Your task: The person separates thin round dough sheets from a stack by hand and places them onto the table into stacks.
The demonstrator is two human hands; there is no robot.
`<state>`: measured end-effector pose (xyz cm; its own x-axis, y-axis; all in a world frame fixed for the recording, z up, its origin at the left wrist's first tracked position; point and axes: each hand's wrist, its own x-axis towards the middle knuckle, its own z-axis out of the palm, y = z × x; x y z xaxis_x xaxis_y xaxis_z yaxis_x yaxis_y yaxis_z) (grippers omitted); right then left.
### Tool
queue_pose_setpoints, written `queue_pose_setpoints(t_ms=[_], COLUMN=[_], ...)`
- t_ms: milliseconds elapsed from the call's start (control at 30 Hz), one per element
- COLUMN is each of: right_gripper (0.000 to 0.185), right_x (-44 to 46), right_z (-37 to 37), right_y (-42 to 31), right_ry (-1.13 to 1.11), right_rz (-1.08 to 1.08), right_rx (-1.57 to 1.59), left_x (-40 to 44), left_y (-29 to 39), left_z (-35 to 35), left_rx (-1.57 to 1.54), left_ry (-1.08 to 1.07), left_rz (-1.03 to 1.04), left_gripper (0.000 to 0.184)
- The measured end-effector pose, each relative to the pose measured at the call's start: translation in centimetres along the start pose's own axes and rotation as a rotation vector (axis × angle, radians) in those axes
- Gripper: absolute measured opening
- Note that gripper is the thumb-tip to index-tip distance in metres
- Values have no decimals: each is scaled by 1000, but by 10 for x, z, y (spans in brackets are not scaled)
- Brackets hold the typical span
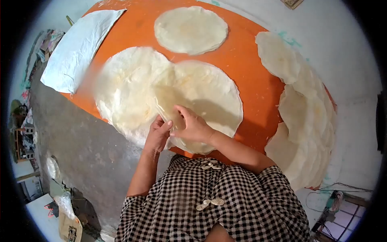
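Between two wide stacks, my left hand (158,135) pinches the near edge of a thin, pale flatbread sheet (166,99), which is lifted and bent upward. Just to its right, my right hand (192,126) has its fingers curved at the same sheet, thumb close to my left fingertips. The left stack (125,88) of round flatbreads lies under and beside the lifted sheet, hanging slightly over the table's near edge. The right stack (215,94) sits beneath my right hand and carries its shadow.
A smaller round stack (191,30) lies farther back on the orange table (258,80). Overlapping flatbreads (312,125) cover the table's right end. White cloth (80,50) drapes over the left end. Grey floor (92,157) and assorted clutter are at the left.
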<state>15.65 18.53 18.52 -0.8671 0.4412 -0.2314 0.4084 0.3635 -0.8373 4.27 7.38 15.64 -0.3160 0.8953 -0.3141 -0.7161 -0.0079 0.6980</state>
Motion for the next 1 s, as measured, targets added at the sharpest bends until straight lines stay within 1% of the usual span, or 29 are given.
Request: queue_pose_setpoints(t_ms=[33,67,267,367,467,567,667,767,867,900,967,1000], right_gripper=[84,82,57,49,52,55,58,52,44,41,36,33], right_x=[1,1,-1,-2,-3,-12,-13,-16,-16,-14,-4,-2], right_z=[0,0,4,3,-2,-3,-6,-15,-21,-18,-8,-5], right_y=[1,6,21,18,16,3,13,12,16,23,40,44], right_ry=[1,13,49,75,38,99,145,121,43,106,233,261], right_rz=[34,22,-16,60,141,-57,-25,-47,104,142,217,241], right_rx=[17,49,351,413,354,217,188,224,351,324,270,162], left_x=[2,3,5,6,6,6,12,13,15,14,11,10], left_y=[0,-1,-9,-10,-9,-8,-12,-14,-20,-21,-22,-24], left_z=[-2,-2,-16,-19,-12,-5,4,6,2,1,17,25], left_rx=[-4,-8,-17,-21,-41,-25,21,101,150,159,229,266], left_ry=[-14,-26,-66,-108,-138,-125,-136,-130,-104,-94,9,59], left_rz=[8,16,7,-28,-29,-23,-18,-9,17,30,39,45], left_gripper=[49,49,48,48,47,47,48,48,45,43,40,38])
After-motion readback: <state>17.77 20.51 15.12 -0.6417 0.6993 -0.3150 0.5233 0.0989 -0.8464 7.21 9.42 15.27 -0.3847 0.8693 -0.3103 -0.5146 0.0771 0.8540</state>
